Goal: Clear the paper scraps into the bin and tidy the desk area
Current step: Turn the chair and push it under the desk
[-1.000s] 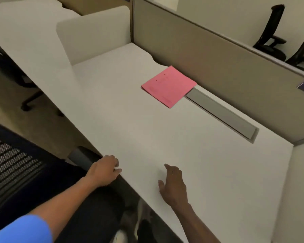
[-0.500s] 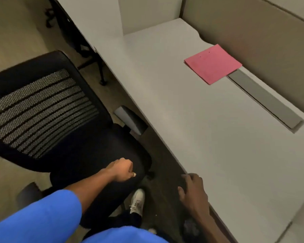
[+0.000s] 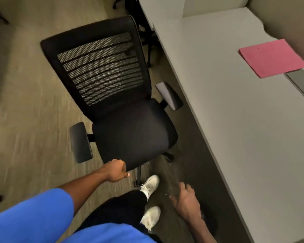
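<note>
Left hand (image 3: 116, 171) is fisted around the front edge of the black mesh-backed office chair (image 3: 123, 102) seat; right hand (image 3: 186, 200) hangs free over the floor, fingers spread apart, holding nothing, just beside the white desk (image 3: 235, 120) edge. Flat pink paper folder (image 3: 272, 57) lies at the desk's far side, touching a grey cable-slot cover (image 3: 300, 83). White sneakers (image 3: 150, 185) on the tan carpet floor (image 3: 25, 120) between the chair and the right hand; no paper scraps visible.

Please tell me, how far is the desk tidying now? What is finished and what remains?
Done, it seems: the desk shows no paper scraps, only a pink folder lying flat. In hand: the left hand grips the front edge of the chair seat; the right hand hangs open and empty. Left: probably placing the chair at the desk. No bin is visible.
</note>
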`<state>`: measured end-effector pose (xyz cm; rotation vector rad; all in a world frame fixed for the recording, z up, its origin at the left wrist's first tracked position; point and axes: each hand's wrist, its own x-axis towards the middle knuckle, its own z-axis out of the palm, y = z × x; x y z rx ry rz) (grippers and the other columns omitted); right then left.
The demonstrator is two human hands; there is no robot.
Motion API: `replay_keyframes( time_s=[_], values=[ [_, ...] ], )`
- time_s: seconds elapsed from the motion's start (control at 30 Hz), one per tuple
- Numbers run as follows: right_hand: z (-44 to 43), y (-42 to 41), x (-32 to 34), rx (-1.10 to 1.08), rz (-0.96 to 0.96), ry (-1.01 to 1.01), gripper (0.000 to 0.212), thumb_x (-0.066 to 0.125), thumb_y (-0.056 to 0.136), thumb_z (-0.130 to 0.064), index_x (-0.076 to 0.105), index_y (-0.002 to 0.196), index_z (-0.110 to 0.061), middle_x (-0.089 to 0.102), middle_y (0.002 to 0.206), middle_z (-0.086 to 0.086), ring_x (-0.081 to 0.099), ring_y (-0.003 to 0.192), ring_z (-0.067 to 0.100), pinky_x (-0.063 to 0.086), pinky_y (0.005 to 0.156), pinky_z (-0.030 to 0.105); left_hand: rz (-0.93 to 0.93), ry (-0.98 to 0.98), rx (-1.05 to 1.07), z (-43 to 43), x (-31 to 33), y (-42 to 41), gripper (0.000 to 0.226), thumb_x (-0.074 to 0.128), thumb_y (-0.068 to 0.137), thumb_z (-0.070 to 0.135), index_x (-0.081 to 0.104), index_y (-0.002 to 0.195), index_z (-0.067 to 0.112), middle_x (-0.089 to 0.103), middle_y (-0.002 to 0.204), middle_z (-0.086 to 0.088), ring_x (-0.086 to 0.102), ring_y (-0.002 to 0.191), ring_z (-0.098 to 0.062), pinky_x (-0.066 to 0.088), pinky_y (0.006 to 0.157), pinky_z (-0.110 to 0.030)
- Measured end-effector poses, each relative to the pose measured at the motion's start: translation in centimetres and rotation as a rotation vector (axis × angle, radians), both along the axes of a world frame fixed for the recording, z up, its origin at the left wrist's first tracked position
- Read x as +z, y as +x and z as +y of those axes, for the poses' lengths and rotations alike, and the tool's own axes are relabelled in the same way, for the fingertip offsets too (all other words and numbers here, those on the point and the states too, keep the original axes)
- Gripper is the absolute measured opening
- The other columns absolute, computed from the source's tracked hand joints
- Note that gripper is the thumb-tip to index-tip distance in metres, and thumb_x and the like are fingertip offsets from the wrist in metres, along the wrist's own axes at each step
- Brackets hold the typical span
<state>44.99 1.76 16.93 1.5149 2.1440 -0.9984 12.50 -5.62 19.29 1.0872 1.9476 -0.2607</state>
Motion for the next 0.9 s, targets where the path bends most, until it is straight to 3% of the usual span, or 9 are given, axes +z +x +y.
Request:
replay_keyframes(
  time_s=[0.1, 0.23, 0.37, 0.47, 0.57, 0.7, 0.9],
  values=[
    [-1.8, -1.7, 0.0, 0.034, 0.003, -0.012, 0.066, 0.062, 0.096, -0.05, 0.038, 0.151, -0.02, 0.048, 0.149, 0.008, 0.048, 0.139, 0.029, 0.051, 0.107, 0.043, 0.001, 0.001, 0.032, -3.3, -0.1, -1.0, 0.037, 0.07, 0.095, 0.047, 0.073, 0.084, 0.012, 0.078, 0.095, -0.01, 0.073, 0.091, -0.025, 0.059, 0.087, -0.04],
    [-3.7, -4.3, 0.2, 0.048, 0.021, -0.016, 0.064, 0.064, 0.097, -0.048, 0.04, 0.149, -0.02, 0.05, 0.149, 0.009, 0.052, 0.137, 0.03, 0.052, 0.105, 0.044, -0.006, 0.026, 0.05, -5.8, 0.0, -2.9, 0.035, 0.07, 0.096, 0.045, 0.066, 0.074, 0.017, 0.073, 0.088, -0.01, 0.067, 0.084, -0.025, 0.053, 0.08, -0.036],
    [-5.2, -7.5, 0.3, 0.082, 0.01, -0.031, 0.066, 0.063, 0.099, -0.045, 0.036, 0.153, -0.018, 0.044, 0.156, 0.012, 0.049, 0.142, 0.03, 0.051, 0.111, 0.045, -0.033, 0.076, 0.074, -7.0, 0.5, -5.2, 0.034, 0.071, 0.095, 0.041, 0.068, 0.073, 0.015, 0.078, 0.097, -0.012, 0.073, 0.095, -0.029, 0.059, 0.089, -0.041],
    [-6.0, -10.2, 0.3, 0.092, 0.006, -0.023, 0.068, 0.064, 0.1, -0.044, 0.035, 0.155, -0.018, 0.044, 0.157, 0.012, 0.049, 0.142, 0.03, 0.051, 0.111, 0.044, -0.052, 0.096, 0.084, -7.9, 0.6, -7.6, 0.032, 0.071, 0.095, 0.04, 0.074, 0.084, 0.01, 0.079, 0.099, -0.009, 0.073, 0.095, -0.027, 0.059, 0.092, -0.044],
    [-7.0, -14.1, 0.2, 0.085, -0.001, -0.003, 0.068, 0.065, 0.098, -0.044, 0.036, 0.154, -0.018, 0.045, 0.157, 0.012, 0.048, 0.143, 0.03, 0.051, 0.11, 0.046, -0.046, 0.101, 0.051, -9.0, 0.5, -11.5, 0.035, 0.069, 0.096, 0.041, 0.074, 0.086, 0.008, 0.078, 0.093, -0.01, 0.074, 0.092, -0.027, 0.058, 0.091, -0.044],
    [-8.3, -20.5, 0.0, 0.032, 0.006, 0.03, 0.061, 0.064, 0.096, -0.043, 0.041, 0.148, -0.018, 0.049, 0.15, 0.014, 0.049, 0.141, 0.034, 0.052, 0.107, 0.047, -0.041, 0.12, 0.032, -9.3, 0.7, -18.4, 0.034, 0.07, 0.097, 0.045, 0.079, 0.094, 0.012, 0.079, 0.101, -0.003, 0.073, 0.097, -0.021, 0.058, 0.092, -0.038],
    [-10.0, -31.7, -0.4, -0.1, 0.05, 0.066, 0.063, 0.068, 0.093, -0.044, 0.044, 0.147, -0.022, 0.055, 0.14, 0.01, 0.055, 0.133, 0.034, 0.053, 0.101, 0.047, 0.004, 0.197, 0.011, -6.4, 2.8, -31.1, 0.033, 0.073, 0.098, 0.04, 0.081, 0.104, 0.009, 0.08, 0.107, -0.006, 0.074, 0.101, -0.023, 0.055, 0.09, -0.035]
  ],
)
